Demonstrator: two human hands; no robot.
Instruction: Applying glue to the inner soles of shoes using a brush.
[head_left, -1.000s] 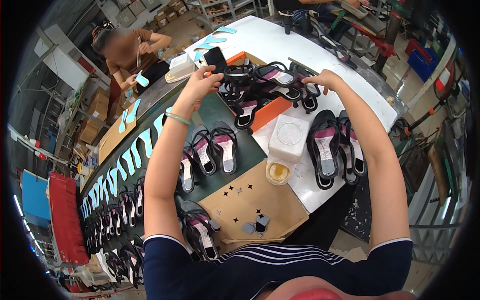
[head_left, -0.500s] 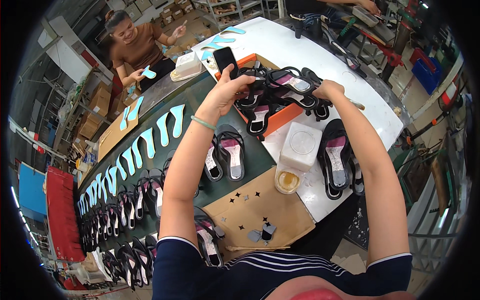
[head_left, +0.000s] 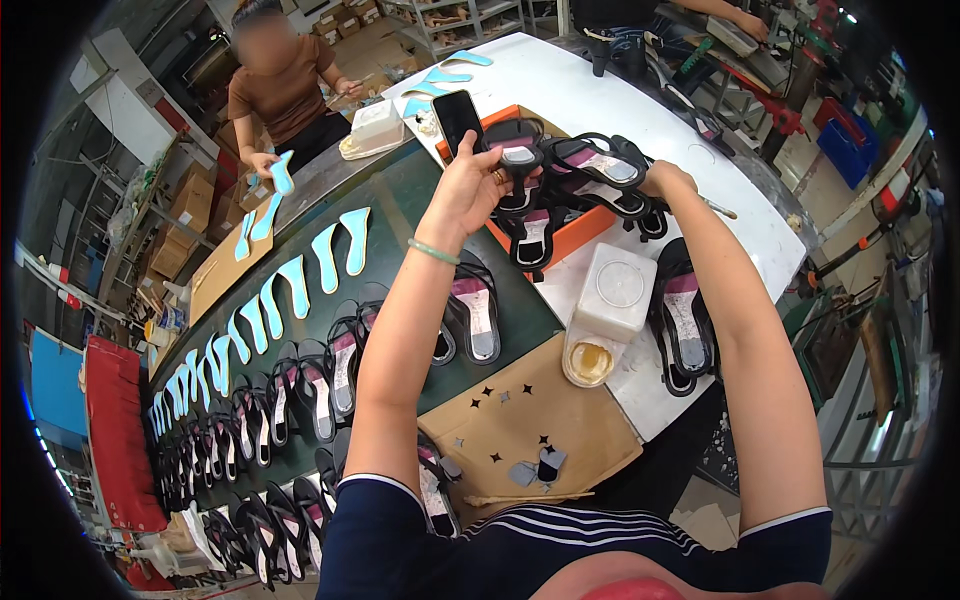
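My left hand [head_left: 474, 188] is closed round a black sandal [head_left: 516, 158], which is tilted up over an orange box [head_left: 572, 240] stacked with black sandals. A dark phone [head_left: 458, 118] stands just beyond that hand. At the box's right side my right hand [head_left: 668, 180] is closed at the edge of a pair of black sandals with pink and white insoles [head_left: 606, 168]; its fingertips are partly hidden. A thin stick-like tool [head_left: 718, 208] juts out past its wrist, and how it is held is unclear.
A white plastic container [head_left: 616, 285] and a cup of yellowish glue [head_left: 588, 362] stand nearer me, beside more sandals [head_left: 686, 320]. Cardboard [head_left: 530, 420] bears small star-shaped pieces. Rows of sandals and pale blue insoles [head_left: 292, 285] line the green table. A co-worker [head_left: 285, 90] holds an insole.
My left hand has shifted slightly right, and the sandal in it now tilts up. My right hand has barely moved. The co-worker's insole has swung more upright.
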